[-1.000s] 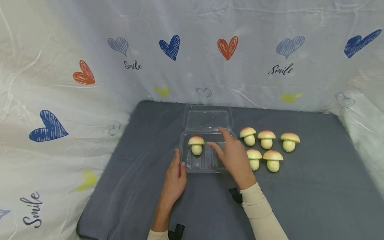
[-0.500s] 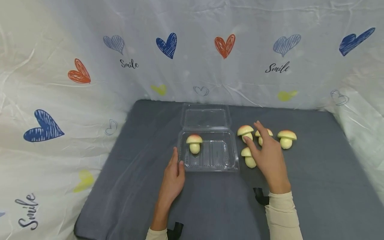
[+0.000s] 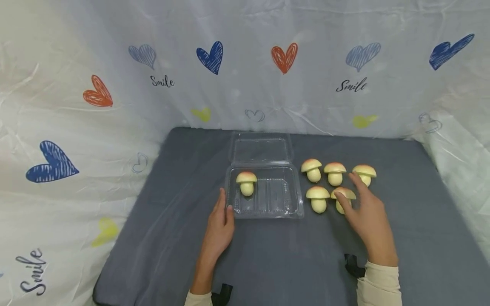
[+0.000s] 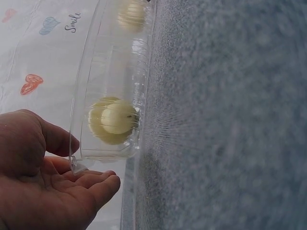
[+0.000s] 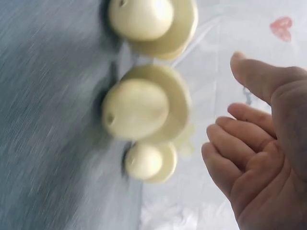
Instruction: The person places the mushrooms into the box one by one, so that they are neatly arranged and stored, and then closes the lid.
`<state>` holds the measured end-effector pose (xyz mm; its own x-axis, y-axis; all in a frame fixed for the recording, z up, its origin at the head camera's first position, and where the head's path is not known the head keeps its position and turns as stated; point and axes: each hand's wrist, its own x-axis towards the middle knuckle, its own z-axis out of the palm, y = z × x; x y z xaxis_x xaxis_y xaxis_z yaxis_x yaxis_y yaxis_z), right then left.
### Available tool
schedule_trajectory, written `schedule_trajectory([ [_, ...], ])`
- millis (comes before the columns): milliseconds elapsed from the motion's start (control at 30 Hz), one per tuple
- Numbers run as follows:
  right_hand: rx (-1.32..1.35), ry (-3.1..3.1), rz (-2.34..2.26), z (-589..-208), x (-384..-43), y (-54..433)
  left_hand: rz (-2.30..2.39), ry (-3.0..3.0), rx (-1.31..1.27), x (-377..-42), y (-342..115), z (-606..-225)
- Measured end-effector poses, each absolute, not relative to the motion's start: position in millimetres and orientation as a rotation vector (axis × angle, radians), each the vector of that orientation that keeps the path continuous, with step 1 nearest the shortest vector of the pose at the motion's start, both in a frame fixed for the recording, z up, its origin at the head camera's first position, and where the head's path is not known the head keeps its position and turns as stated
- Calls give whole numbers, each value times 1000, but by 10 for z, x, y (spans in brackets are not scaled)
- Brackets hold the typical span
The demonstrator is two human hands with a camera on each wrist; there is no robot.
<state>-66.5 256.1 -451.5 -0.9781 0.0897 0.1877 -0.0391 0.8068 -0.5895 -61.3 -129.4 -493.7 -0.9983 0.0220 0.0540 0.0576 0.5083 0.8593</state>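
Observation:
A clear plastic clamshell container point(image 3: 281, 214) lies with its lid folded back on the grey table. One mushroom-shaped piece point(image 3: 246, 183), pale yellow with a reddish cap top, stands in its left part. My left hand point(image 3: 219, 229) holds the container's near left corner between thumb and fingers, as the left wrist view shows. Over on the right, my right hand point(image 3: 369, 221) hovers, thumb and fingers spread and nothing held. Nearest to it is a mushroom point(image 3: 343, 200) in the front row, partly covered by the thumb. Another mushroom point(image 3: 364, 173) is partly behind its fingertips.
Left of the right hand stand more mushrooms: one in the front row point(image 3: 318, 199) and two behind, the left one point(image 3: 311, 170) and the middle one point(image 3: 334, 173). The container's lid point(image 3: 261, 148) reaches toward the heart-printed curtain point(image 3: 245, 85) at the back.
My right hand has moved right, from above the container, past the left mushrooms, to the front-row right one. The left hand stays at the container's corner. The head view has shifted slightly.

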Motion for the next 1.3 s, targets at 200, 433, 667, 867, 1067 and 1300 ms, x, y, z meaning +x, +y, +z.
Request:
schedule_trajectory([
  [200, 12, -2874, 903, -4595, -566, 2704, -1554, -2702, -61, -617, -1316, -4916],
  [433, 48, -2994, 926, -4675, -565, 2784, -1538, -2705, -58, -619, -1321, -4912],
  [667, 53, -3022, 942, -4765, -594, 2794, -1553, -2704, -75, -618, -1306, -4897],
  [867, 40, -3014, 947, -4799, -580, 2790, -1541, -2706, -73, -619, -1301, -4892],
  [1067, 15, -3001, 917, -4837, -593, 2776, -1536, -2711, -72, -617, -1304, -4889],
  [1300, -71, -2929, 839, -4868, -596, 2768, -1528, -2721, -59, -615, -1302, -4889],
])
